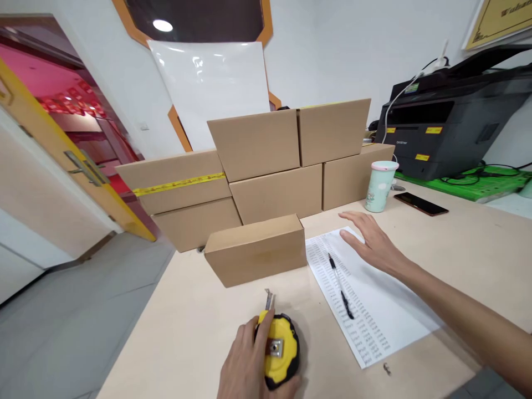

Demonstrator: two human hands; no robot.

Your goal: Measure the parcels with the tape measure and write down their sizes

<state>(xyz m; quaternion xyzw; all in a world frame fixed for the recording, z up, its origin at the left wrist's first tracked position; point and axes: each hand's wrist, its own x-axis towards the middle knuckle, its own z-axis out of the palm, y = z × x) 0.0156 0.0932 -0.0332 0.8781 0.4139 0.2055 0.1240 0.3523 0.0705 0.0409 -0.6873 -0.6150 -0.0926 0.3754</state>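
Observation:
Near the table's front edge, my left hand (pixel 249 354) is wrapped round a yellow and black tape measure (pixel 285 352). A short end of its metal blade sticks out toward a brown cardboard box (pixel 257 252), which lies apart from it just beyond. My right hand (pixel 368 241) hovers with fingers spread over the far end of a printed sheet (pixel 386 307), holding nothing. A clear pen with black ends (pixel 341 285) rests on the sheet's columns of print. Beyond my right fingers stands a mint-green cup with a pink rim (pixel 379 188).
Several stacked cardboard boxes (pixel 276 191) line the back of the table, one with yellow tape. A phone (pixel 421 203) lies right of the cup. A black printer (pixel 440 116) stands on a green surface (pixel 484 185) at right. A yellow-edged door (pixel 78 149) is open at left.

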